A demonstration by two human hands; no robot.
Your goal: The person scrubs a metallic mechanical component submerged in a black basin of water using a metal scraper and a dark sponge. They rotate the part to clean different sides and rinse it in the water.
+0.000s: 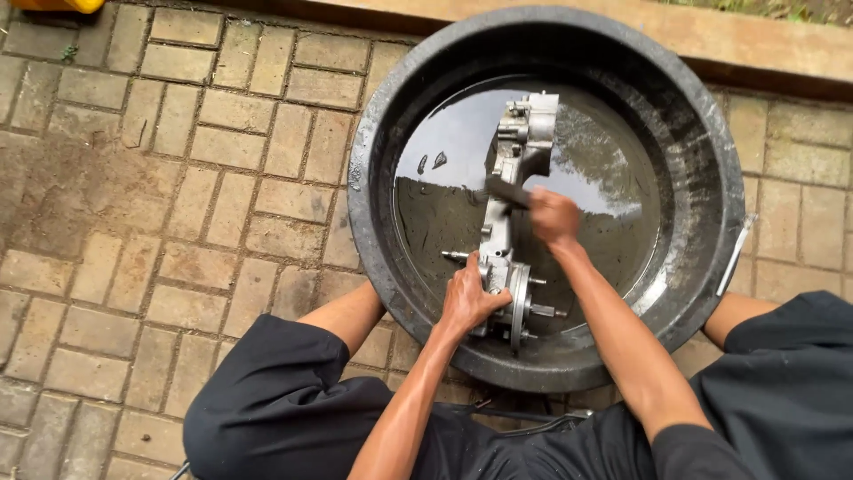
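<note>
A grey metal engine casing (518, 147) stands on edge in a big black round tub (711, 133) holding shallow dark liquid. My left hand (471, 298) grips the casing's near end, beside its round hub and protruding shafts. My right hand (553, 216) is closed on a dark brush (506, 191), whose head rests against the casing's middle. My knees in black trousers flank the tub's near rim.
The tub sits on brick paving (178, 178). A concrete curb (755, 44) runs along the far side. A yellow object (62, 4) shows at the top left corner. A thin metal strip (734, 258) leans by the tub's right rim.
</note>
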